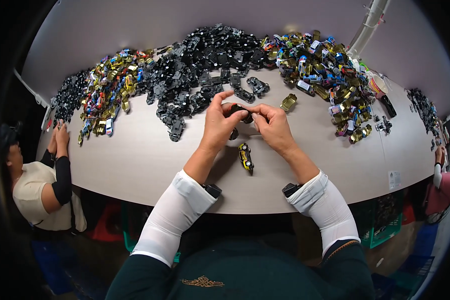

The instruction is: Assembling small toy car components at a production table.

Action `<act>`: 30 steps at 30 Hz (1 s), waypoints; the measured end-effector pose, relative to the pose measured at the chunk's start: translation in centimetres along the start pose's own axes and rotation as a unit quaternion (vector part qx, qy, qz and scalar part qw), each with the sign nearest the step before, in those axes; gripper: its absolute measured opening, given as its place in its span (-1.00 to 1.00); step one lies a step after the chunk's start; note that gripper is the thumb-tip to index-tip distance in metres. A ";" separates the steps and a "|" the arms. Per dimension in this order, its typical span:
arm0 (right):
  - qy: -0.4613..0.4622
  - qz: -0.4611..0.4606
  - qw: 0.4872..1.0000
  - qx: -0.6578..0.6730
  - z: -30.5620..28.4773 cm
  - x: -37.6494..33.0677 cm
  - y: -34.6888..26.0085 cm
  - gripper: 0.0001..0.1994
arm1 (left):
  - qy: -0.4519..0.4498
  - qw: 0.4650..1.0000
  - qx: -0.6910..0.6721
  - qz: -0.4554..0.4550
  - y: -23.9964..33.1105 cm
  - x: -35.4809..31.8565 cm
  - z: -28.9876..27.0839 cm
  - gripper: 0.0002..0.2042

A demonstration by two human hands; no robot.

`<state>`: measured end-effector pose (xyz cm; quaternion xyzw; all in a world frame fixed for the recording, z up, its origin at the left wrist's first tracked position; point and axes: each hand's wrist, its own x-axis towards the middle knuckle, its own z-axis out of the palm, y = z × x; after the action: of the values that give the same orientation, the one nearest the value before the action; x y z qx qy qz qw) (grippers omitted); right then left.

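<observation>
Small dark toy car part point(240, 111) mostly hidden between both hands' fingers.

Bench point(135, 165): smooth, matt, pale grey laminate-like top. Black chassis parts point(205, 65) heaped at upper centre: dull black plastic with small pale spots; toy car bodies point(330, 75) at upper right and upper left: glossy painted shells, many with a gold metallic shine, as has the single gold shell point(288, 102) and the glossy yellow-and-black toy car point(245, 156) at centre. Sleeves point(172, 215) on both forearms: white, matt, smooth stretch cloth; the piece point(239, 111) between the hands: black, slightly shiny.
</observation>
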<state>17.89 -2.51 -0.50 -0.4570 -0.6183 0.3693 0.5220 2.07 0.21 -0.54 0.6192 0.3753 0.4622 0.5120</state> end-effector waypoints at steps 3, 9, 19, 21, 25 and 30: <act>-0.059 0.089 0.991 0.077 0.2 -0.1 -0.3 -0.83 | 0.052 0.991 -0.126 -0.005 -0.1 0.1 -0.4 -0.77; -0.026 0.244 0.923 0.296 -1.0 0.1 -2.6 -0.83 | -0.072 0.989 -0.114 -0.057 0.8 -0.4 -0.1 -0.77; -0.060 0.294 0.884 0.360 -1.6 0.1 -1.8 -0.91 | -0.075 0.996 -0.002 -0.039 -0.2 -0.6 0.6 -0.88; -0.056 0.296 0.885 0.356 -1.5 0.1 -1.8 -0.91 | -0.056 0.998 0.023 -0.012 -0.5 -0.7 0.9 -0.92; -0.044 0.297 0.891 0.341 -1.4 0.0 -1.8 -0.89 | -0.053 0.993 0.099 0.039 0.2 -0.9 1.1 -0.92; -0.042 0.273 0.915 0.294 -0.7 -0.4 -1.8 -0.87 | -0.041 0.991 0.123 0.029 0.1 -1.1 1.1 -0.92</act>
<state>18.22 -3.48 1.18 -0.4183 -0.3543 0.6811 0.4855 2.80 -1.12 -0.73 0.7066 0.3897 0.4017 0.4330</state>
